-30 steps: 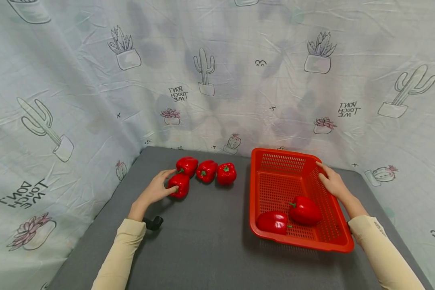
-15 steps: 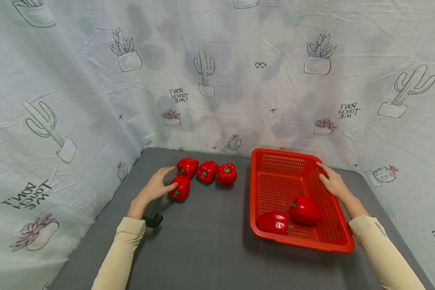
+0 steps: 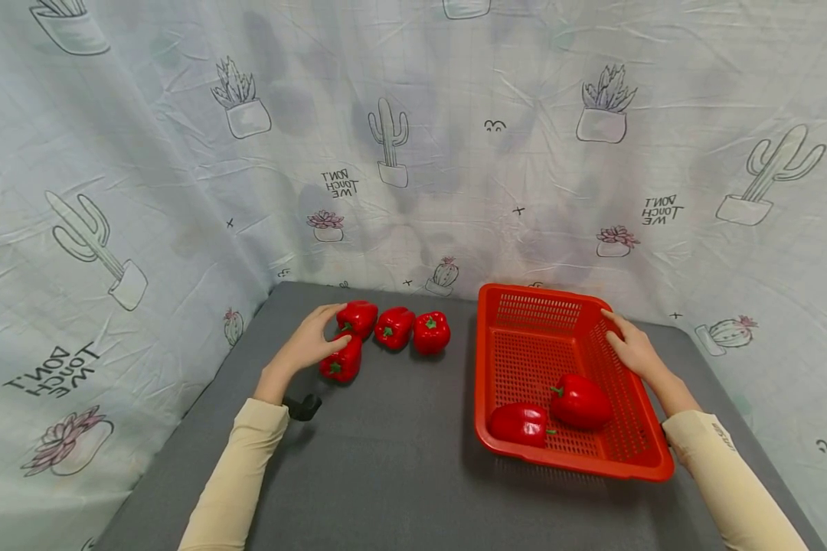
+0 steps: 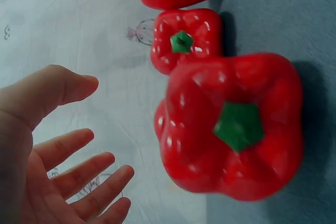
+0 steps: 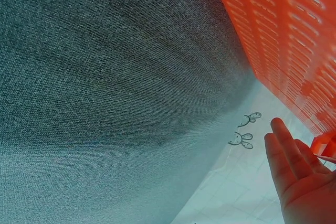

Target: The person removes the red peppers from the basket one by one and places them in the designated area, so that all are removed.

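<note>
Just left of a red bell pepper [image 3: 341, 364] with a green stem hovers my left hand [image 3: 306, 346], thumb and fingers spread apart. Its thumb overlaps that pepper in the head view, and its fingertips reach a second bell pepper [image 3: 358, 317] behind it. From the left wrist, the same near bell pepper [image 4: 189, 166] fills the middle, with a gap between it and the hand. My right hand [image 3: 634, 350] rests at the right rim of a red plastic basket [image 3: 483, 360]. In the right wrist view its fingers [image 5: 286, 156] lie straight beside the rim.
Two more bell peppers, one in the middle [image 3: 394, 327] and one at the right [image 3: 431, 332], continue the row. Inside the basket lie a bell pepper [image 3: 580, 401] and another bell pepper [image 3: 518, 423]. A patterned curtain [image 3: 455, 191] closes off the grey table [image 3: 400, 459] behind.
My left hand has drawn back off the near pepper, then moved up and right over it toward the one behind. My right hand and the basket have stayed put.
</note>
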Demonstrator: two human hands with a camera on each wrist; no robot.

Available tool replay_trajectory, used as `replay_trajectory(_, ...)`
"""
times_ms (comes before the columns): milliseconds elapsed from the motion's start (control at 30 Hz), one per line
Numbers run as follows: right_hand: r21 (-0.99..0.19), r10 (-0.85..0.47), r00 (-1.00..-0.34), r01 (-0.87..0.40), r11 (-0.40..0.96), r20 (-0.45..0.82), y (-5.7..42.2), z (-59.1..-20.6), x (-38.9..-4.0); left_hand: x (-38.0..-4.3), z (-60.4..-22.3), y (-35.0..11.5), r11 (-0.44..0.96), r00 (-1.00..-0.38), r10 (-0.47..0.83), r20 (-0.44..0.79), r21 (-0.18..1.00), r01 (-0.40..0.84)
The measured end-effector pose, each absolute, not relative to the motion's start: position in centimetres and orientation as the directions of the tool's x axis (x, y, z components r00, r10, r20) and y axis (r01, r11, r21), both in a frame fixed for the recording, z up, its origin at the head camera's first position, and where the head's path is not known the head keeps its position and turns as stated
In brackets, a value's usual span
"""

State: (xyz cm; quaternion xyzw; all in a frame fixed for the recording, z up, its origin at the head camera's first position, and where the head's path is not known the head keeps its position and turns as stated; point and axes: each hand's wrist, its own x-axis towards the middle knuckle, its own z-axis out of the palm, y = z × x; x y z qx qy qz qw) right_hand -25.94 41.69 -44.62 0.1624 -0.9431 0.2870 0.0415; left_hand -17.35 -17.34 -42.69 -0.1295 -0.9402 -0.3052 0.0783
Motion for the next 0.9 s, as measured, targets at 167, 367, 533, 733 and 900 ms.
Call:
replay_trajectory(167, -0.53, -0.289, -0.942, -0.334, 0.779, 0.169, 41.7, -44.6, -25.9, -17.7, -42.4, -16.3, 0.781, -0.954, 0.21, 0.214, 0.55, 0.295)
replay_trajectory(367, -0.527, -0.295, -0.938, -0.346, 0.776, 0.181, 41.8, -44.7, -25.8, -18.0, -42.2, -14.9, 0.776, -0.957, 0.227, 0.182, 0.56, 0.29)
replay_trajectory(533, -0.534, -0.291, -0.941, -0.339, 0.775, 0.175, 41.8, -44.8, -25.8, -18.2, -42.3, -13.6, 0.77, -0.951, 0.258, 0.172, 0.558, 0.31)
replay_trajectory(733, -0.535, -0.284, -0.945, -0.326, 0.779, 0.162, 41.8, -44.7, -25.8, -18.6, -42.6, -11.9, 0.777, -0.935, 0.313, 0.168, 0.522, 0.354)
replay_trajectory(900, -0.534, -0.28, -0.948, -0.318, 0.783, 0.154, 41.8, -44.6, -25.8, -18.7, -42.8, -10.6, 0.779, -0.926, 0.349, 0.145, 0.504, 0.373)
